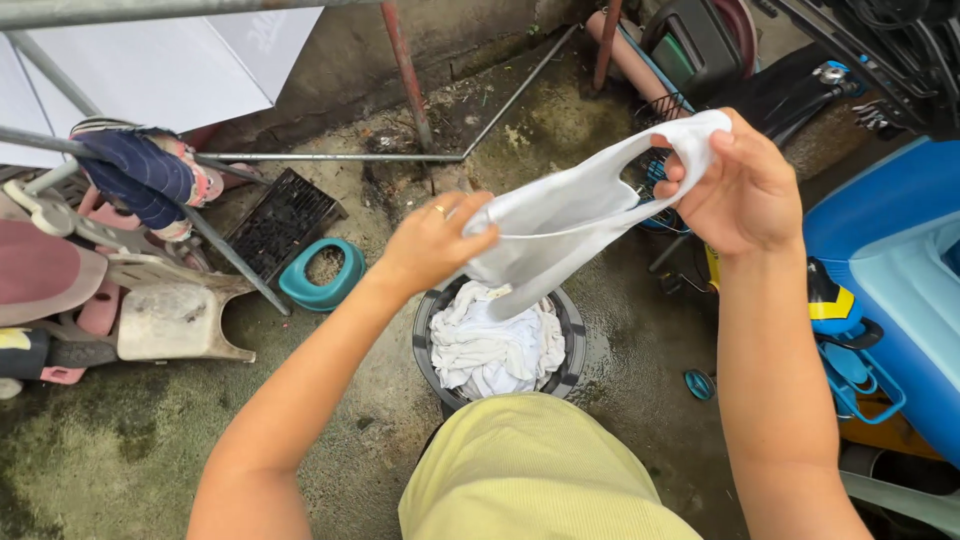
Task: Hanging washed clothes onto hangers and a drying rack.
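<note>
Yellow ribbed fabric (530, 470) is filling the bottom of the view (the person's own clothing, closest to the camera). Just beyond it, a round dark bucket (572, 330) is standing on wet, mossy concrete (130, 440), holding a heap of wrung white laundry (490, 350). Above the bucket, both hands are stretching one white cloth (570, 215) between them — the left hand (435, 240), wearing a ring, is pinching its lower end closed, while the right hand (740, 185) is gripping the upper edge tightly, fingers curled over it. Farther off, a teal plastic ring (322, 272) is lying beside a black grate (285, 220), and a navy shoe (140, 175) is hanging on a metal rack (330, 157). At the right, a blue tub (900, 260) is sitting.
</note>
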